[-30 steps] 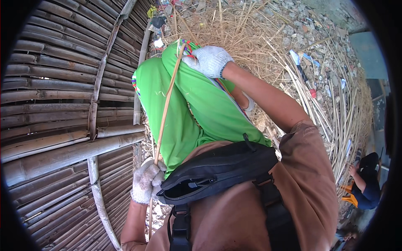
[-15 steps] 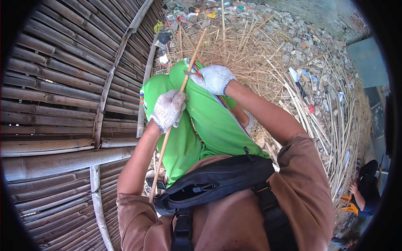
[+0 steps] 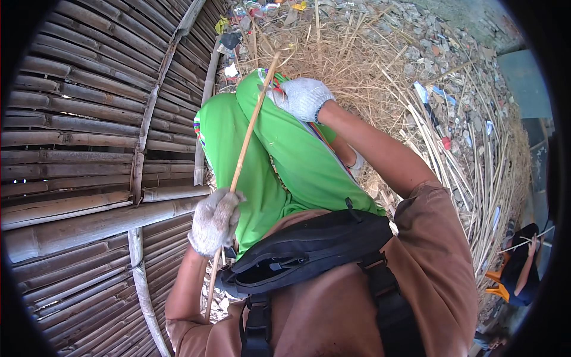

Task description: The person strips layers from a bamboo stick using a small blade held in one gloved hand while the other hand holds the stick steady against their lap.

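We list: a bamboo platform [image 3: 89,149] of dark slats lashed to thicker poles, at left; a heap of dry straw and split cane [image 3: 369,65] ahead; scattered rubble and litter [image 3: 452,47] beyond it; a black waist bag [image 3: 309,253] below; a seated co-worker [image 3: 520,262] at far right.

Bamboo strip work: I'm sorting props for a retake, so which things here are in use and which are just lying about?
In use:
- bamboo strip
- left hand gripping it
- right hand at its upper part

Lying about:
- bamboo screen
- dry stalks
- litter scraps
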A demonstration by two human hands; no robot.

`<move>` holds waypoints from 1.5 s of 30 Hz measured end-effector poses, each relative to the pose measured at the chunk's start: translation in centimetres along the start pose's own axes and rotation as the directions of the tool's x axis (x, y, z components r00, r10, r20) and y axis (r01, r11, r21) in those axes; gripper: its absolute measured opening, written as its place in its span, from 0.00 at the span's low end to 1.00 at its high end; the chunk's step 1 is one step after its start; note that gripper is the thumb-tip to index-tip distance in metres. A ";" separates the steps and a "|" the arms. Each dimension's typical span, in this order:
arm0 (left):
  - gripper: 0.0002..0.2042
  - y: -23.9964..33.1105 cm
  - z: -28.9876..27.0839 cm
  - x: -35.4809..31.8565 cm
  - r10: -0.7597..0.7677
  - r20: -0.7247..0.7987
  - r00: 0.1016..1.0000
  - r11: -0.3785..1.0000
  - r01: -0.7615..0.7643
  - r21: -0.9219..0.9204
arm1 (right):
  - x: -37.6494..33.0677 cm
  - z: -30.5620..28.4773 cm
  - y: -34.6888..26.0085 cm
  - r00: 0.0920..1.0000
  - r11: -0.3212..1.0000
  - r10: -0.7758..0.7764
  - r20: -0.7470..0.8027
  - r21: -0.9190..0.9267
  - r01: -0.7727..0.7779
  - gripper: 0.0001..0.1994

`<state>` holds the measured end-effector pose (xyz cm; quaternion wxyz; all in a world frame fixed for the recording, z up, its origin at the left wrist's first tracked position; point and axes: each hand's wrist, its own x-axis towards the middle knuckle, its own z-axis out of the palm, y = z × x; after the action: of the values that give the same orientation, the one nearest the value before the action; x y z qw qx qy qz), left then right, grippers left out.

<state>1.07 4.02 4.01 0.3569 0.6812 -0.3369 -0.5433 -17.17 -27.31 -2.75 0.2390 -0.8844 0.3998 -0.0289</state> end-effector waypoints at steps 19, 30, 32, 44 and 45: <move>0.19 4.5 1.2 12.3 0.200 -0.028 0.979 0.873 -0.165 0.459 | 0.6 0.4 0.1 0.997 0.993 -0.065 -0.044 -0.106 0.060 0.41; 0.19 3.4 0.3 10.4 0.164 -0.019 0.986 0.895 -0.141 0.423 | 0.9 0.9 0.4 0.999 1.000 -0.019 -0.045 -0.008 0.019 0.40; 0.18 2.5 0.2 8.4 0.165 -0.022 0.986 0.896 -0.140 0.422 | 0.9 1.1 0.9 0.998 1.000 -0.003 -0.057 -0.025 0.002 0.40; 0.16 -3.5 -1.0 -6.4 0.039 -0.076 0.996 0.970 -0.019 0.242 | 0.6 1.0 0.7 0.998 1.000 -0.029 -0.055 -0.003 0.029 0.39; 0.16 -1.7 -0.4 -5.7 0.102 -0.059 0.993 0.912 -0.070 0.405 | 0.8 1.0 1.0 0.997 1.000 -0.028 -0.065 0.001 0.028 0.39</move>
<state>0.53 9.79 5.48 0.2459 0.7454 -0.4565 -0.4190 -17.08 -28.03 -4.16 0.2262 -0.8882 0.3951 -0.0616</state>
